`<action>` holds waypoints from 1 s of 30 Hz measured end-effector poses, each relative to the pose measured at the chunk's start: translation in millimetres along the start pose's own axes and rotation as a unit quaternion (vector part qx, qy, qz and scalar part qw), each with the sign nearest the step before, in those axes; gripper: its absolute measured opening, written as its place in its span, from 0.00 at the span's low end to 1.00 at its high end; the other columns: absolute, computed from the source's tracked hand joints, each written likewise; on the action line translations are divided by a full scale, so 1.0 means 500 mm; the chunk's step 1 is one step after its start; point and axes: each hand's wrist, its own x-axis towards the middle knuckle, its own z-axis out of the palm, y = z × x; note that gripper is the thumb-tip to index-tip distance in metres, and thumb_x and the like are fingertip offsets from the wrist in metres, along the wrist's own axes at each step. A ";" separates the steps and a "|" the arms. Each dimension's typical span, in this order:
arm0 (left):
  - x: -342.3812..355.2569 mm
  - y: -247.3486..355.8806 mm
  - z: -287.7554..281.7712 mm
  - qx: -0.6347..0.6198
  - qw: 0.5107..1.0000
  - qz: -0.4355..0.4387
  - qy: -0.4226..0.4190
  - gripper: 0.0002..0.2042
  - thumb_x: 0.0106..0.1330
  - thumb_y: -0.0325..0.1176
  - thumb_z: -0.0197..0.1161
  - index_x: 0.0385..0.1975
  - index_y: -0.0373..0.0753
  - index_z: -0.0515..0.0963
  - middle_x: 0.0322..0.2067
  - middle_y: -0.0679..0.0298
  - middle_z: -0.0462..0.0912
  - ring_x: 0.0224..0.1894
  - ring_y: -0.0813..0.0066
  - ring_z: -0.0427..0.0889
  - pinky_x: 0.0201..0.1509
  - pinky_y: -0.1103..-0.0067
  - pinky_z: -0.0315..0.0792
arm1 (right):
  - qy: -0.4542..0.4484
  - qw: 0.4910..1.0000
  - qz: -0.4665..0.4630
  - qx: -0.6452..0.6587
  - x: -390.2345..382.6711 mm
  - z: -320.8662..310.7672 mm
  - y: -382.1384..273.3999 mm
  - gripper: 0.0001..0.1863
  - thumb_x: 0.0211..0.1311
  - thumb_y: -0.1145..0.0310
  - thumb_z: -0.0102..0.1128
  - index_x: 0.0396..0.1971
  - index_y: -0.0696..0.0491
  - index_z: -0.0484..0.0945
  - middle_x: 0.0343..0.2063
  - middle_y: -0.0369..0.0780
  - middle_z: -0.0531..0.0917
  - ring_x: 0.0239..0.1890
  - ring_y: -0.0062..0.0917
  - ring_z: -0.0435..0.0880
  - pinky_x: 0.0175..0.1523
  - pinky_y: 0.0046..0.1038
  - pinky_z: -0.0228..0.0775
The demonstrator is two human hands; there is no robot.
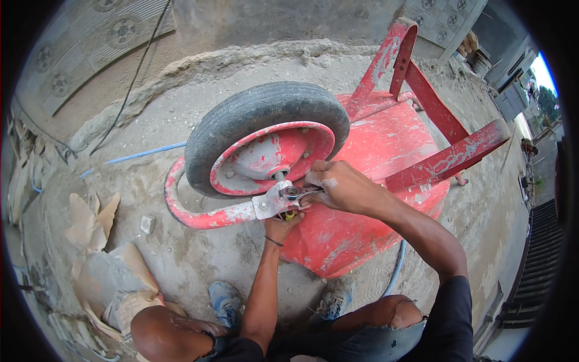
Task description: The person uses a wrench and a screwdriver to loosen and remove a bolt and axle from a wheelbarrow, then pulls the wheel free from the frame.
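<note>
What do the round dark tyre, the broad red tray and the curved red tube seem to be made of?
Round dark tyre: likely rubber, matte and dusty, with tread grooves.
Broad red tray: probably painted sheet metal; its red coat is scuffed pale.
Curved red tube: perhaps painted steel, with worn pale patches.

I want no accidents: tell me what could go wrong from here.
The right hand grips a tool, apparently a wrench, that might slip at the bracket. The wheel is close by; if turned, it could catch that hand. The left hand, partly hidden by the bracket, might be pinched.
</note>
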 end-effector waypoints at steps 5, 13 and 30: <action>0.000 0.013 0.010 -0.015 0.999 -0.025 -0.031 0.21 0.47 0.16 0.72 0.44 0.32 0.76 0.38 0.60 0.83 0.39 0.71 0.84 0.45 0.76 0.80 | -0.007 1.000 -0.010 -0.007 -0.005 0.000 -0.004 0.13 0.51 0.66 0.66 0.27 0.61 0.76 0.28 0.47 0.77 0.29 0.46 0.79 0.33 0.43 0.70; 0.003 -0.009 -0.013 0.023 0.998 -0.049 -0.039 0.21 0.47 0.17 0.73 0.43 0.33 0.77 0.37 0.61 0.84 0.39 0.73 0.84 0.45 0.78 0.79 | -0.093 0.989 -0.099 0.064 0.017 -0.021 0.024 0.14 0.40 0.81 0.61 0.32 0.59 0.76 0.31 0.45 0.78 0.34 0.46 0.80 0.37 0.41 0.72; 0.004 0.001 -0.008 0.070 0.996 -0.031 -0.048 0.24 0.46 0.17 0.72 0.47 0.35 0.75 0.38 0.63 0.83 0.40 0.76 0.82 0.44 0.80 0.79 | -0.042 0.996 -0.069 0.050 0.010 -0.025 0.015 0.11 0.46 0.74 0.64 0.33 0.58 0.78 0.32 0.46 0.79 0.33 0.46 0.80 0.37 0.42 0.72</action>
